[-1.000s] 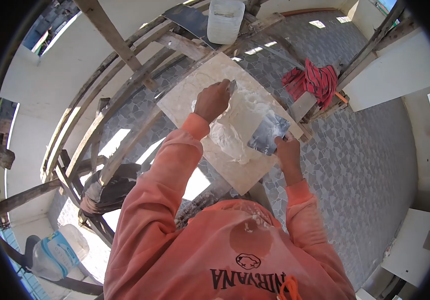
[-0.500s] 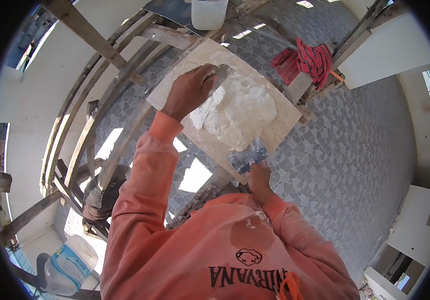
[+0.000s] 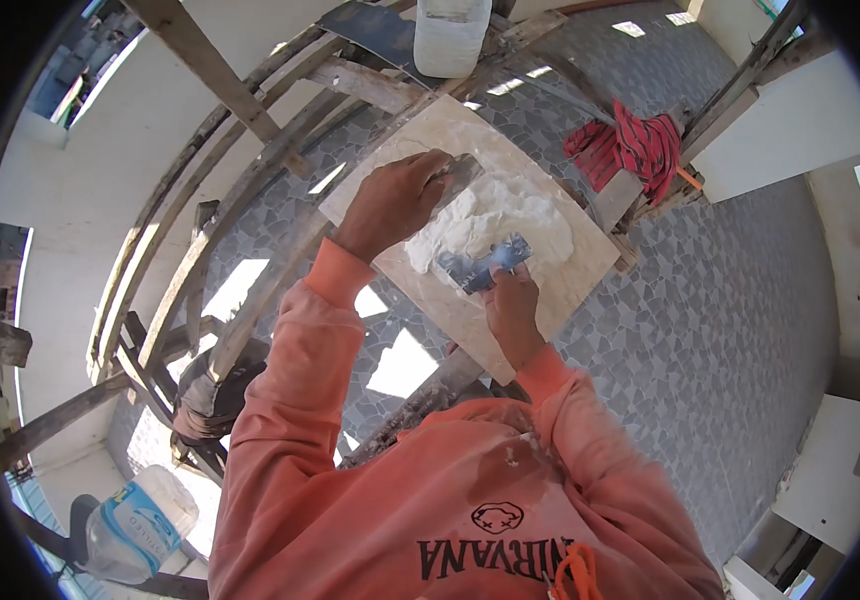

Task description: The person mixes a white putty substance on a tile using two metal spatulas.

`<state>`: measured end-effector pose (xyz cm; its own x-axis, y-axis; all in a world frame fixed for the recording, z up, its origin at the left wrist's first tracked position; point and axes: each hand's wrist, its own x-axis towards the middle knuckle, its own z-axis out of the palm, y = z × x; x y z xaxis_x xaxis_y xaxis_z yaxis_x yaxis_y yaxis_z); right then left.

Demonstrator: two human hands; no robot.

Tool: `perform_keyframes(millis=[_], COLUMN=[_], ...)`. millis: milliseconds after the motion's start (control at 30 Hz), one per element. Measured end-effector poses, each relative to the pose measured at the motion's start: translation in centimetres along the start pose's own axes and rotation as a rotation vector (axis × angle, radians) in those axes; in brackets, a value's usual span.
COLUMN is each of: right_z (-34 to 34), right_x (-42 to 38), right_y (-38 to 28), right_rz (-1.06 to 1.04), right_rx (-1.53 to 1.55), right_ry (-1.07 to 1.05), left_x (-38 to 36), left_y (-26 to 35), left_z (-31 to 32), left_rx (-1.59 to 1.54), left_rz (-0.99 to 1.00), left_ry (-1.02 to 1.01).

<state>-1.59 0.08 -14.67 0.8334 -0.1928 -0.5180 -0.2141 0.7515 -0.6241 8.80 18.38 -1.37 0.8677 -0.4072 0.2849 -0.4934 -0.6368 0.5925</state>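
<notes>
A heap of white putty (image 3: 547, 222) is spread on a square beige tile (image 3: 565, 300) in front of me. My left hand (image 3: 390, 205) is closed around a flat metal scraper (image 3: 464, 174), held at the far left side of the heap. My right hand (image 3: 513, 308) grips a putty knife (image 3: 483, 264) with a wide bluish blade, pinched between thumb and fingers. That blade overlaps the near part of the putty, its face partly smeared with white.
Wooden scaffold beams (image 3: 180, 240) curve along the left. Beyond the tile stands a white plastic container (image 3: 452, 38). A red striped cloth (image 3: 640, 150) hangs over wood at the right. A cut plastic bottle (image 3: 135, 525) sits lower left, above stone-patterned flooring (image 3: 720, 300).
My right hand has moved forward from the tile's near corner, bringing the putty knife over the putty. The left hand keeps its place by the heap; the whole view has shifted slightly.
</notes>
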Motion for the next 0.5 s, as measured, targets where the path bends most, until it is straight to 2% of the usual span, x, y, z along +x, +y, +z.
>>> perform_keyframes(millis=[200, 267, 300, 433, 500], right_z=[5.3, 5.7, 5.9, 5.1, 2.2], right_x=[2.9, 3.4, 3.5, 2.5, 2.7], right_y=[-2.7, -3.0, -3.2, -5.1, -6.6], right_rz=[0.036, -0.004, -0.011, 0.018, 0.014], right_rx=[-0.334, -0.416, -0.443, -0.625, -0.791], right_ry=[-0.023, -0.068, -0.076, -0.051, -0.046], left_x=[0.9, 1.4, 1.7, 3.0, 3.2], left_y=[-0.7, -0.2, -0.2, -1.5, -3.1], left_z=[4.8, 6.1, 6.7, 7.5, 8.0], left_rx=[0.005, 0.016, 0.013, 0.079, 0.108], left_rz=[0.002, -0.063, -0.035, -0.097, -0.108], left_ry=[-0.070, -0.166, -0.105, -0.119, -0.086])
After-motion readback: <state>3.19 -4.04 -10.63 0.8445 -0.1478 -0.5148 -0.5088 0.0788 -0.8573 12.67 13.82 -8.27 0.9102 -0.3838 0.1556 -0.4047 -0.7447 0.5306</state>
